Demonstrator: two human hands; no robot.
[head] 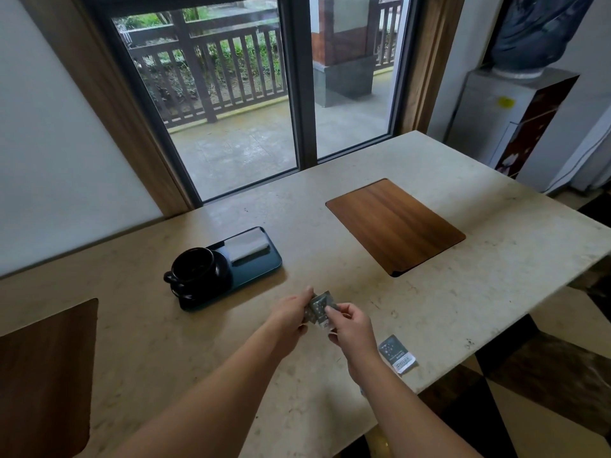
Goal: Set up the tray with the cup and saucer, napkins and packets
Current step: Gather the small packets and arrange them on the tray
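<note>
Hands: both hands are held up over the table, close together, near the person.
Left hand [292,314]: its fingers are closed, pinching the left side of a small bunch of packets [320,309].
Right hand [350,328]: its fingers are closed too, pinching the right side of the same bunch.
How many packets: I cannot tell, they sit on top of each other.
Loose packet [397,354]: one more lies flat on the table, just to the right of the right wrist, near the table edge.
Tray [261,264]: it is dark and sits to the far left of the hands. Its long side runs from near-left to far-right.
Cup [195,266]: black, it stands on a black saucer [222,270] at the near-left end of the tray.
Napkins [248,248]: a folded pale stack lies at the far-right end of the tray.
Table [330,375]: pale stone.
Step now: I think the packets are being gathered to go on the tray.
Which way to go: the tray is up and to the left, so the left hand is nearer to it.
Free spot: the bare strip of tray in front of the napkins looks like the best place.
Still to do: the loose packet is closer to the right hand.
</note>
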